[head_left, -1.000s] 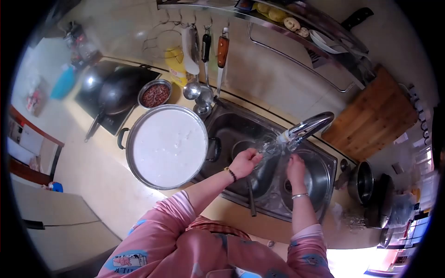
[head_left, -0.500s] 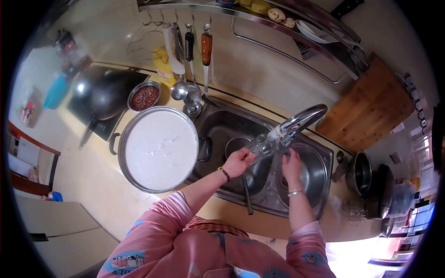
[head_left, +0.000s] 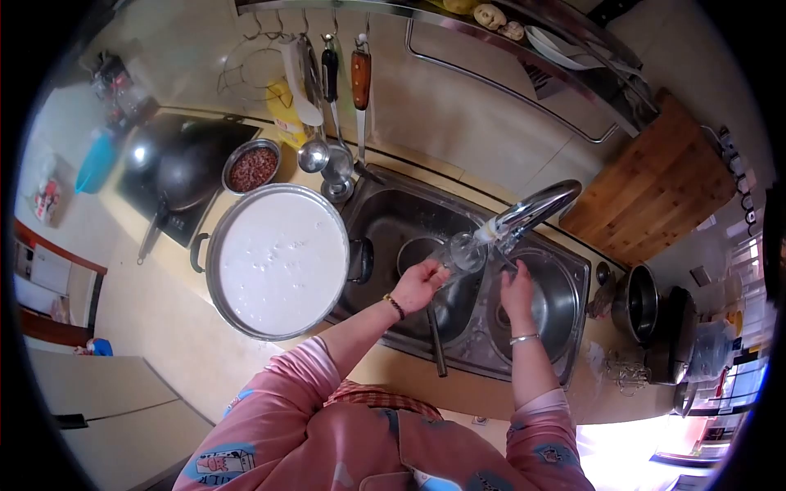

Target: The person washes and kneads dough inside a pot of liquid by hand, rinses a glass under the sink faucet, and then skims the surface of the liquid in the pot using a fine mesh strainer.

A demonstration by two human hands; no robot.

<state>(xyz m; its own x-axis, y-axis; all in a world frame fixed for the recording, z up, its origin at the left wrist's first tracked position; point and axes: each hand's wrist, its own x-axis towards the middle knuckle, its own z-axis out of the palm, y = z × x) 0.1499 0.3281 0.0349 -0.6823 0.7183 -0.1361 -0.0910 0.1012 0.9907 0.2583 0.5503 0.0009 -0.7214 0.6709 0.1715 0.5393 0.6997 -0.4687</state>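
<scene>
A rinse appears to be in hand here at the tap [head_left: 536, 209], judging by the clear vessel [head_left: 467, 253] being held up right under the spout. The vessel is seen above the left basin [head_left: 378, 225], towards the divider, with the pot of white liquid [head_left: 210, 274] standing off to the left on the bench [head_left: 192, 327]. Its near-left side is clamped in the grip of the left hand [head_left: 417, 286], fingers closed around it. Over by the right basin [head_left: 557, 303], the right hand [head_left: 517, 293] is raised close beside the vessel, fingertips drawn near one another; whether anything is pinched there cannot be told. The rounded end is pointed far and right, towards the spout, and the long axis seems slanted from near left to far right, though mouth and base cannot be told apart. A firm, steady hold is called for next, as wet, smooth walls could slip.
</scene>
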